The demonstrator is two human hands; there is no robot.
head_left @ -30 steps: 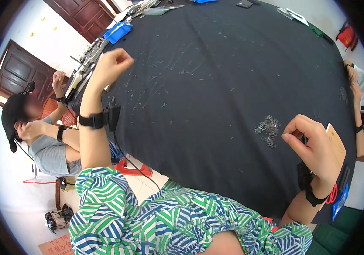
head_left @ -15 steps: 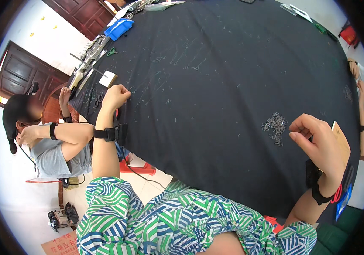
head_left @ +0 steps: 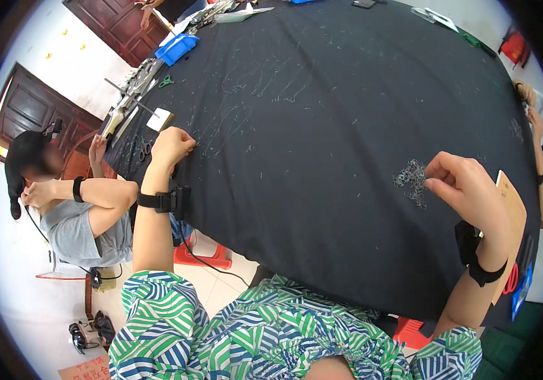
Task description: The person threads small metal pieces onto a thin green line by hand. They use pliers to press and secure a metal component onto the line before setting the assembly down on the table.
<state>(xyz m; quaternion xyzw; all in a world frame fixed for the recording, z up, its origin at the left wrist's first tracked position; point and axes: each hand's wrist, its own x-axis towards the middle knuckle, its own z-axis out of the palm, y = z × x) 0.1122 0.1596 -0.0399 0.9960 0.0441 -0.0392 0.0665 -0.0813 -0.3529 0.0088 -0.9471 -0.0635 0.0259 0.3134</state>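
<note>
A tangled pile of small, thin, hook-like metal pieces (head_left: 411, 179) lies on the black cloth at the right. My right hand (head_left: 468, 190) is at the pile's right edge, thumb and forefinger drawn together. Whatever is between those fingertips is too small to make out. Over the table's left edge, my left hand (head_left: 173, 145) is closed with the fingers curled in, and what it holds, if anything, is hidden. Fine pale threads (head_left: 230, 126) are spread over the cloth to the right of that hand. A pale block with a metal rod (head_left: 159, 120) stands just beyond it.
Dark-handled scissors (head_left: 143, 149) and green scissors (head_left: 166, 81) lie along the left edge, with a blue bin (head_left: 176, 49) farther back. A wooden board (head_left: 509, 209) is beside my right forearm. Co-workers sit left and right. A black cable (head_left: 211, 261) hangs near my left arm.
My right hand has moved left to the pile's edge, and its thumb and forefinger have come closer together. My left hand has hardly moved. Another person's hand now shows at the far left.
</note>
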